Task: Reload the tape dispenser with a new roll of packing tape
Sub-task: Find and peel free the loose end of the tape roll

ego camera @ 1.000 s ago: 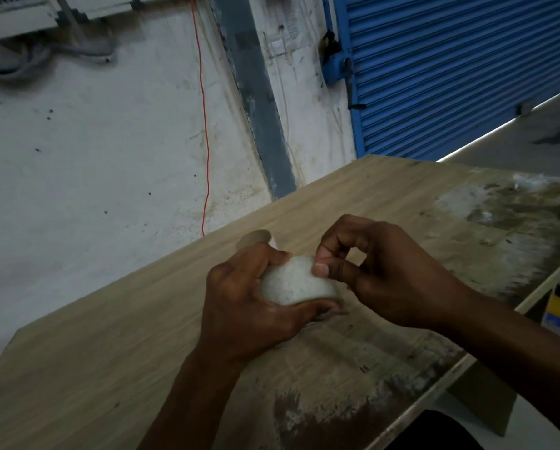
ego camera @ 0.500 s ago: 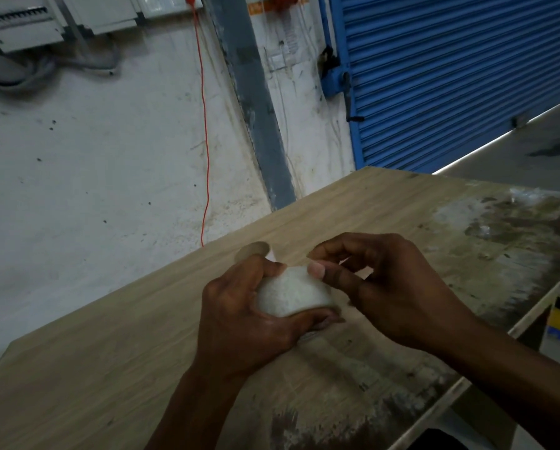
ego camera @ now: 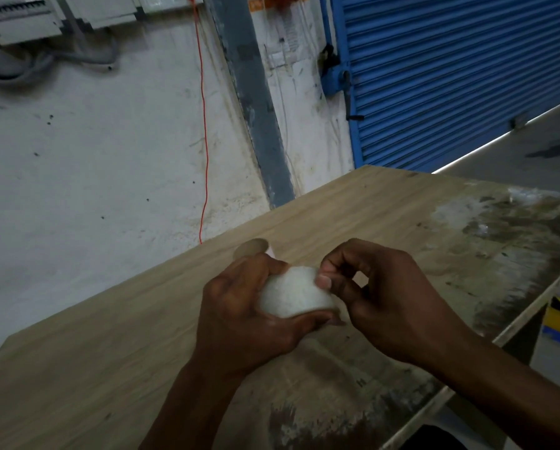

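In the head view, the roll of packing tape was held just above the table, clasped in the left hand. The fingers of that hand were curled round the roll, the thumb over its top and the other fingers under it, so that its white outer face was turned up toward the camera and kept from turning. The cardboard core could be seen at the far end, beyond the knuckles.

The right hand was set against the right edge of the roll, its thumb and forefinger drawn together in a pinch at the tape's surface. Such a grip is judged to serve the finding and lifting of the free end, the roll being steadied by one hand so that the other could pick at it. Whether any tape was actually caught between the fingertips could not be told; no loose tail was visible.

No tape dispenser was to be seen anywhere in the view, so the loading itself is judged not yet begun. The table was bare wood at the left and stained dark at the right, with a blue roller shutter and a red cable on the wall behind.
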A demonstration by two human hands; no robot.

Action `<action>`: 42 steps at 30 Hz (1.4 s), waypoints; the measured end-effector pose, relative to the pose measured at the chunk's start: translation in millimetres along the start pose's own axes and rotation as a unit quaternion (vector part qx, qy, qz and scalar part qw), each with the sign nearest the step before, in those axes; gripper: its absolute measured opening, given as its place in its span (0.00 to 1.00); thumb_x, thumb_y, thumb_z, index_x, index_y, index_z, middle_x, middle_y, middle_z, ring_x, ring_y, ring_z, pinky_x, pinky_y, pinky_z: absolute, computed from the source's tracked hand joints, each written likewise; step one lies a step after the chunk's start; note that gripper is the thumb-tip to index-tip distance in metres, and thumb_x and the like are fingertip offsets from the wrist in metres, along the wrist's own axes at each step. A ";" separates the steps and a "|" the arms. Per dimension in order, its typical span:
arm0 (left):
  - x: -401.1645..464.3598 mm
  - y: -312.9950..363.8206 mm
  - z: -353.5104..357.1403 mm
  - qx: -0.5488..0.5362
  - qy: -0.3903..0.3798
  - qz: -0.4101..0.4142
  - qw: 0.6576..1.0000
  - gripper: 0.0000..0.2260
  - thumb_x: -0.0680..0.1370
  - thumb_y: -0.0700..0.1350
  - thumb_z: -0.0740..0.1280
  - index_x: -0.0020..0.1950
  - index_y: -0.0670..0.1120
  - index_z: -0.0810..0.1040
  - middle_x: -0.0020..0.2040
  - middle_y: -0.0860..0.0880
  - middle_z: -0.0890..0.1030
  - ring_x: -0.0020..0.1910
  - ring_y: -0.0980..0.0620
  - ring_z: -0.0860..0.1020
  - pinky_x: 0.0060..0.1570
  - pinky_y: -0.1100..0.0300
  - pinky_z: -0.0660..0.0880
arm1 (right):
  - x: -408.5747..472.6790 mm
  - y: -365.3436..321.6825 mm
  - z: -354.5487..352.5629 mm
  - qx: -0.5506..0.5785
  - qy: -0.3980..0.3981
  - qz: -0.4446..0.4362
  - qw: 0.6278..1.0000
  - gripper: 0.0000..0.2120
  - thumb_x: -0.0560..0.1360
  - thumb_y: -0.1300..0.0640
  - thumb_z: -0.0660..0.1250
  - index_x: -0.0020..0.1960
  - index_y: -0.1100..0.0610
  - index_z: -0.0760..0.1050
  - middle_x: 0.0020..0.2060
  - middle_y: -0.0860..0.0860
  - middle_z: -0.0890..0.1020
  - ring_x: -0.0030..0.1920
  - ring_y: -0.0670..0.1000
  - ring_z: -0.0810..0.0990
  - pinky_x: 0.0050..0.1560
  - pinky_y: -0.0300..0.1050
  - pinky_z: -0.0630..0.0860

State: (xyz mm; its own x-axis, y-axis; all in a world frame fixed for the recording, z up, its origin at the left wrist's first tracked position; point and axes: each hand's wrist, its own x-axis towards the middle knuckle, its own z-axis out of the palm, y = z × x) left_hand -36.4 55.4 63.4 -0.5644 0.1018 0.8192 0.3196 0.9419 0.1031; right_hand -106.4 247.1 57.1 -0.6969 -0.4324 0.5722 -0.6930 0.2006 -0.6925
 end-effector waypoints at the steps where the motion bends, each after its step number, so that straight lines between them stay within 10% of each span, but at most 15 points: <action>1: -0.2 0.0 -0.2 0.004 0.000 0.008 1.000 0.34 0.62 0.68 0.78 0.50 0.40 0.83 0.45 0.47 0.85 0.45 0.53 0.83 0.46 0.61 0.79 | -0.3 -1.0 0.9 -0.009 -0.001 -0.008 1.000 0.05 0.75 0.54 0.69 0.41 0.46 0.78 0.39 0.41 0.81 0.44 0.43 0.81 0.40 0.41 0.77; 11: 2.0 0.0 -2.4 -0.023 -0.019 0.009 1.000 0.32 0.61 0.66 0.80 0.50 0.41 0.83 0.46 0.49 0.85 0.44 0.53 0.84 0.44 0.59 0.80 | 2.0 0.7 0.7 -0.114 -0.046 -0.054 0.991 0.07 0.68 0.50 0.62 0.44 0.44 0.66 0.39 0.40 0.71 0.41 0.40 0.72 0.37 0.43 0.69; 18: 6.4 -0.6 -5.0 -0.083 -0.043 -0.032 0.995 0.32 0.58 0.63 0.85 0.49 0.42 0.84 0.44 0.53 0.85 0.43 0.57 0.83 0.39 0.56 0.80 | 13.6 -2.2 -22.1 0.073 -0.064 -0.043 0.994 0.06 0.72 0.50 0.76 0.49 0.45 0.84 0.46 0.41 0.85 0.49 0.47 0.84 0.41 0.41 0.81; 25: 6.8 -0.4 -5.1 -0.077 -0.063 0.003 0.995 0.30 0.59 0.63 0.84 0.47 0.41 0.84 0.43 0.51 0.84 0.41 0.55 0.83 0.39 0.56 0.79 | 11.6 -1.1 -17.3 0.102 -0.073 -0.021 0.992 0.21 0.70 0.61 0.79 0.58 0.44 0.79 0.40 0.41 0.86 0.49 0.47 0.85 0.45 0.37 0.76; 33: 7.4 -0.2 -8.1 -0.085 -0.051 0.012 0.995 0.29 0.60 0.64 0.82 0.47 0.42 0.84 0.42 0.51 0.85 0.40 0.55 0.83 0.37 0.54 0.79 | 19.2 -6.9 -26.2 0.014 -0.121 -0.058 0.991 0.12 0.74 0.55 0.77 0.57 0.47 0.85 0.54 0.40 0.86 0.54 0.37 0.83 0.48 0.38 0.83; 42: 8.9 6.3 -9.4 -0.151 -0.057 0.022 0.987 0.30 0.53 0.59 0.87 0.45 0.44 0.84 0.40 0.55 0.84 0.37 0.62 0.81 0.37 0.66 0.75 | 42.8 0.7 -35.2 0.180 -0.253 0.025 0.950 0.11 0.69 0.68 0.79 0.51 0.65 0.86 0.44 0.58 0.89 0.44 0.57 0.88 0.44 0.45 0.84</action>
State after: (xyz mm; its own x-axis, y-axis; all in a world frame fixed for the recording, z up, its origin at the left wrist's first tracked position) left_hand -32.3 59.3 76.7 -0.6214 0.1932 0.7593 0.5491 0.7987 0.2461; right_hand -143.2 259.6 96.6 -0.4858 -0.8163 0.3125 -0.4899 -0.0418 -0.8708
